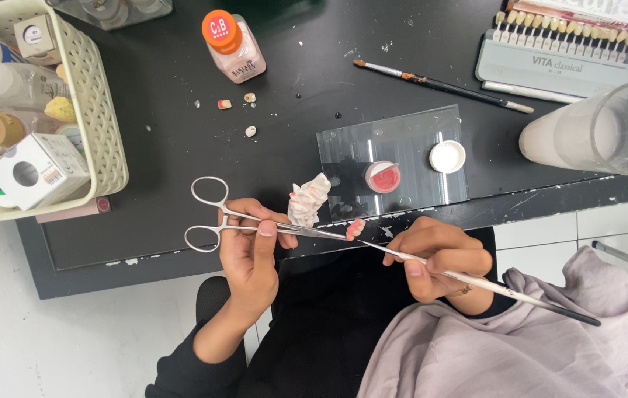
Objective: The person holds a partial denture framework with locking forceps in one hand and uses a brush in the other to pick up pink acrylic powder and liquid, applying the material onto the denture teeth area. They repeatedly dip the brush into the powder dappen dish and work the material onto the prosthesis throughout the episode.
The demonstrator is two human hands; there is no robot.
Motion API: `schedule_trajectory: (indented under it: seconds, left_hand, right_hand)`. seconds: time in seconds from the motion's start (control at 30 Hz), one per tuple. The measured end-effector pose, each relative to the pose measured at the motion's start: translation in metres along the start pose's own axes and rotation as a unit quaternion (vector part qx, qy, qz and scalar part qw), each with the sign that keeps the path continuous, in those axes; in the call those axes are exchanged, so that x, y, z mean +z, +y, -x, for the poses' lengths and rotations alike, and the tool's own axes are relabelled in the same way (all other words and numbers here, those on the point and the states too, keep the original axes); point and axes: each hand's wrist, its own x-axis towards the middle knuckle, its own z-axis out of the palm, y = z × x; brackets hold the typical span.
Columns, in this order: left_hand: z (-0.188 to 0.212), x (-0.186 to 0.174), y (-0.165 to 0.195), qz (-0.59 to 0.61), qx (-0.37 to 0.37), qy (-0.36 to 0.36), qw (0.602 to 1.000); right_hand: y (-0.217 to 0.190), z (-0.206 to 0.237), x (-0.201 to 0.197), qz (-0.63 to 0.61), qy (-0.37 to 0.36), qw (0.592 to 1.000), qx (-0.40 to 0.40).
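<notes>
My left hand (pixel 253 254) grips silver scissor-handled forceps (pixel 214 217) by their shanks; their tips clamp a small pink and white dental piece (pixel 356 228) near the table's front edge. My right hand (pixel 443 258) holds a thin brush (pixel 509 292) like a pen, its tip touching the dental piece. A crumpled white tissue (pixel 308 199) lies just behind the forceps. Behind it a glass slab (pixel 402 136) carries a small open pot of pink paste (pixel 383 177) and a white lid (pixel 447 156).
A cream basket (pixel 96 118) of bottles and boxes stands at the left. An orange-capped bottle (pixel 233 46), a second brush (pixel 443 85), a tooth shade guide (pixel 553 51) and a cloudy glass of water (pixel 601 131) sit further back. Tiny tooth pieces (pixel 236 103) lie loose.
</notes>
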Motion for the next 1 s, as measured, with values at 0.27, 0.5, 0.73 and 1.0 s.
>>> schedule_trajectory:
  seconds: [0.27, 0.5, 0.73, 1.0]
  left_hand:
    - [0.0012, 0.0005, 0.0001, 0.000, -0.001, 0.001, 1.000]
    - [0.0009, 0.0004, -0.0006, -0.004, 0.005, -0.004, 1.000]
    - [0.0016, -0.0001, -0.0002, -0.001, 0.003, -0.003, 1.000]
    - [0.0011, -0.0002, -0.0008, -0.003, 0.006, -0.006, 1.000]
  right_hand:
    - [-0.0049, -0.0047, 0.0016, 0.025, -0.007, 0.999, 0.029]
    - [-0.0050, -0.0040, 0.0034, 0.033, 0.008, 0.998, 0.045]
    - [-0.0056, -0.0045, 0.0032, 0.052, 0.000, 0.998, 0.047]
    - [-0.0068, -0.0055, 0.0026, 0.050, -0.007, 0.997, 0.056]
